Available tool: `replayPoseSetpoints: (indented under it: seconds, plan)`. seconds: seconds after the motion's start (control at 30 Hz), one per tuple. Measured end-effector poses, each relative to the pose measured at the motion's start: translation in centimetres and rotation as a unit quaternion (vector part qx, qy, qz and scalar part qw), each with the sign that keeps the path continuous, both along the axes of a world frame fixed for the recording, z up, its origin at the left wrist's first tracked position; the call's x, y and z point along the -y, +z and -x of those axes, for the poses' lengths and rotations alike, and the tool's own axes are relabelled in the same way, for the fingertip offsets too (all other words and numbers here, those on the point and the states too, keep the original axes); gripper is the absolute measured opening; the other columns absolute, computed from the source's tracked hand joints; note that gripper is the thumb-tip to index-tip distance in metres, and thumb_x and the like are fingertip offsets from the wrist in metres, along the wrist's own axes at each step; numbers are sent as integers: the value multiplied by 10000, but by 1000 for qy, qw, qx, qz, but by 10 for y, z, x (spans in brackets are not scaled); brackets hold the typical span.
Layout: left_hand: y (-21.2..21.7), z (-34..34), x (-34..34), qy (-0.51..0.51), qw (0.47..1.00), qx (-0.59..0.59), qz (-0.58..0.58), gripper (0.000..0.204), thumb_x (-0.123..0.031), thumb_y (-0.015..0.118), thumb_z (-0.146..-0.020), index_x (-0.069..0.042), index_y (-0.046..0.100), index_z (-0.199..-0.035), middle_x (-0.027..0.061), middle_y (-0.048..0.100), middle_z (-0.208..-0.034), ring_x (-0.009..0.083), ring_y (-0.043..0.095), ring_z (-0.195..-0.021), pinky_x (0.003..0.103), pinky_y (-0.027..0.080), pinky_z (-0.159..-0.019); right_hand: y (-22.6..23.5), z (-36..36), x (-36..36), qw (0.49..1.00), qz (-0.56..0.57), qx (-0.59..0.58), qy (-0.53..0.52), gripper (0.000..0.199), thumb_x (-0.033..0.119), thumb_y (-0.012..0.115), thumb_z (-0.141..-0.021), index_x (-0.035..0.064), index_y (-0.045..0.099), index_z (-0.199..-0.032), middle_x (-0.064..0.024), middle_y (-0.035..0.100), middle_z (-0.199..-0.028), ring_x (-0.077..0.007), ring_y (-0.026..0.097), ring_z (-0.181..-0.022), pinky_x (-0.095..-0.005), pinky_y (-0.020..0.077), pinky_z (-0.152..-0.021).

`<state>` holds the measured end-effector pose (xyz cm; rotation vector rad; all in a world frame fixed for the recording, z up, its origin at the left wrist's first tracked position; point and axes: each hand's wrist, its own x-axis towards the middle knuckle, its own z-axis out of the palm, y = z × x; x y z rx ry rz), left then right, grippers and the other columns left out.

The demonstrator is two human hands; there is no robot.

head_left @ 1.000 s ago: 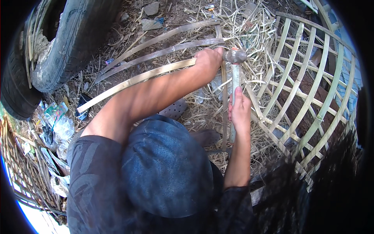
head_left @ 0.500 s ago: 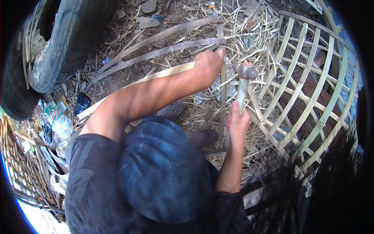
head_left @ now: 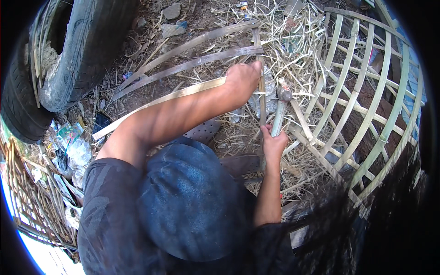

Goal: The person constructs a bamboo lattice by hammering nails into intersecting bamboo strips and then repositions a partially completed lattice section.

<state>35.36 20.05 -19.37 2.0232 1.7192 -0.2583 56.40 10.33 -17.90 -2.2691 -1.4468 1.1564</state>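
So the whole job is being done right on the dirt ground (head_left: 144, 39), which is buried in curly pale shavings (head_left: 302, 50) ahead of and around the hammer (head_left: 281, 108). Far to the hammer's left, chunky old tyres (head_left: 87, 59) are propped, with crumpled plastic bags (head_left: 79, 151) and a bundle of sticks (head_left: 32, 192) dumped farther back on that side.

Edges-wise, the hammer's right is hemmed in by a woven lattice panel (head_left: 382, 140). A narrow slat (head_left: 262, 98) is set just left of the hammer, and two greyish strips (head_left: 192, 62) are spread ahead-left, with littered dirt showing beyond them.

The hammer's handle is clamped in the right hand's (head_left: 275, 142) grip. Ahead-left of the hammer, the left hand's (head_left: 243, 81) grip is balled up round the end of a pale bamboo strip (head_left: 201, 86), which is stretched away leftward.
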Motion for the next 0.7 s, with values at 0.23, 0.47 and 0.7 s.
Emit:
replayPoseSetpoints:
  seconds: [0.23,0.47,0.7]
  plan:
    - [5,-2,2,-35,998,-50,10,474,-163,708,-720,44,474,-1078,67,623,-848,194,667,-729,354,545,-488,3,-1,3,1000,26,5,-7,205,127,776,-733,-33,669,-801,-75,632,-664,-127,573,-608,-288,454,-591]
    - [9,-10,-4,-8,996,-91,13,332,-114,647,-795,0,449,-1036,94,662,-805,184,679,-736,298,544,-500,22,3,12,989,28,-130,-64,367,305,556,-942,-6,561,-746,-2,508,-588,-81,455,-481,-267,349,-451]
    - [5,-12,-2,-5,994,-113,-3,319,-144,640,-806,-7,458,-1028,72,657,-778,178,675,-696,312,536,-461,50,35,-16,974,51,-218,-42,422,374,489,-973,42,505,-714,10,468,-574,-55,419,-454,-218,322,-408]
